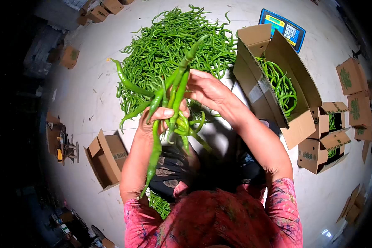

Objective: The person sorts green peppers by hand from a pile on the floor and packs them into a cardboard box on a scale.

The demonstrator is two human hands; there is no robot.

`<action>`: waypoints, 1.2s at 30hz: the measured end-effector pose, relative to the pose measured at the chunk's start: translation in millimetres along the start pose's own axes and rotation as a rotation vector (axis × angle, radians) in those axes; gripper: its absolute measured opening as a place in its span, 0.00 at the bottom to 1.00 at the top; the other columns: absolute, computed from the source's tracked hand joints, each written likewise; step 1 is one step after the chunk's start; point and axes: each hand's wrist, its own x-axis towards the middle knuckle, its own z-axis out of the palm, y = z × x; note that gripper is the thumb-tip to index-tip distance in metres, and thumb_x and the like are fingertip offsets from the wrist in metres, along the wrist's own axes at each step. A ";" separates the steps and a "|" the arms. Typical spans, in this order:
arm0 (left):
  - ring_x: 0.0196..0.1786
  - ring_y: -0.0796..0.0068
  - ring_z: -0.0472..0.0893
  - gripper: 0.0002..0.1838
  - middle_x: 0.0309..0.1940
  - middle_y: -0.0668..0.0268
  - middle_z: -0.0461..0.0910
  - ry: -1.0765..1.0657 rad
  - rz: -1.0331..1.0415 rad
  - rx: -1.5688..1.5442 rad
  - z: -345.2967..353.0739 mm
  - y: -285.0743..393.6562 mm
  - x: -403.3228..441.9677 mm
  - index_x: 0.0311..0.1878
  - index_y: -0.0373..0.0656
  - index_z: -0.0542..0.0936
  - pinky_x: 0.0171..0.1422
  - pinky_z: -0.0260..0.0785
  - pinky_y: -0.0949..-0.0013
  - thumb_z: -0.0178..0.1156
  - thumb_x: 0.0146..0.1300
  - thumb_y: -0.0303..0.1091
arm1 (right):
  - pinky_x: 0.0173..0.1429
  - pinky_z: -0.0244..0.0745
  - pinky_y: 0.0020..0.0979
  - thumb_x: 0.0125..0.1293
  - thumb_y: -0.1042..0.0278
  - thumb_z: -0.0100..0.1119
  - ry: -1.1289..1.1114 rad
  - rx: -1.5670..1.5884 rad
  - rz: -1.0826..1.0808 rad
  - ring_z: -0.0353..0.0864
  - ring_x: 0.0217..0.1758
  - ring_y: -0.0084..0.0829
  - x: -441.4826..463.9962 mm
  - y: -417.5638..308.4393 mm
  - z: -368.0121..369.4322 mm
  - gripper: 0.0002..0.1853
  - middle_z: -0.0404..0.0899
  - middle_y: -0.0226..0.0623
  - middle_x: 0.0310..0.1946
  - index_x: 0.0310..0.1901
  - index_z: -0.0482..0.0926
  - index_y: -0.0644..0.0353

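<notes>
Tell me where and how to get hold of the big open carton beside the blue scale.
I'd take the carton by its two long sides, coming from left and right and gripping low, below the opening. The near flap folds outward and would likely bend if pulled, and the peppers inside add weight.

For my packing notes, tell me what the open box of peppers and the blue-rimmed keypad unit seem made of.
Box: matte brown cardboard, going by its flat, folded flaps. Keypad unit: probably smooth plastic, from its even blue rim, though painted metal is possible.
</notes>
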 end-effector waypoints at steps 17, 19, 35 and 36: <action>0.41 0.64 0.79 0.38 0.40 0.54 0.75 -0.039 -0.065 -0.298 -4.4 -41.7 11.4 0.62 0.32 0.62 0.51 0.74 0.63 0.65 0.44 0.27 | 0.54 0.78 0.33 0.69 0.68 0.55 0.236 0.181 -0.270 0.81 0.47 0.33 6.5 -45.7 -34.5 0.13 0.80 0.48 0.46 0.49 0.76 0.67; 0.41 0.64 0.79 0.38 0.41 0.54 0.76 -0.086 -0.070 -0.280 -14.4 -40.3 11.5 0.62 0.33 0.62 0.51 0.74 0.63 0.65 0.46 0.26 | 0.55 0.77 0.34 0.70 0.68 0.54 0.210 0.182 -0.207 0.80 0.47 0.33 5.4 -46.0 -27.6 0.12 0.80 0.46 0.45 0.49 0.75 0.66; 0.39 0.65 0.82 0.34 0.39 0.55 0.79 -0.067 -0.122 -0.103 -9.5 -36.6 6.9 0.63 0.35 0.64 0.41 0.77 0.70 0.62 0.51 0.25 | 0.44 0.84 0.29 0.67 0.67 0.59 0.098 0.131 0.065 0.85 0.40 0.34 0.4 -30.1 -15.8 0.14 0.82 0.48 0.41 0.47 0.75 0.70; 0.39 0.65 0.82 0.34 0.39 0.55 0.79 -0.047 -0.116 -0.105 -8.0 -35.2 6.1 0.63 0.34 0.64 0.41 0.77 0.70 0.62 0.51 0.25 | 0.44 0.84 0.29 0.67 0.67 0.58 0.089 0.184 0.061 0.85 0.40 0.33 0.9 -32.3 -18.2 0.14 0.82 0.48 0.41 0.46 0.75 0.70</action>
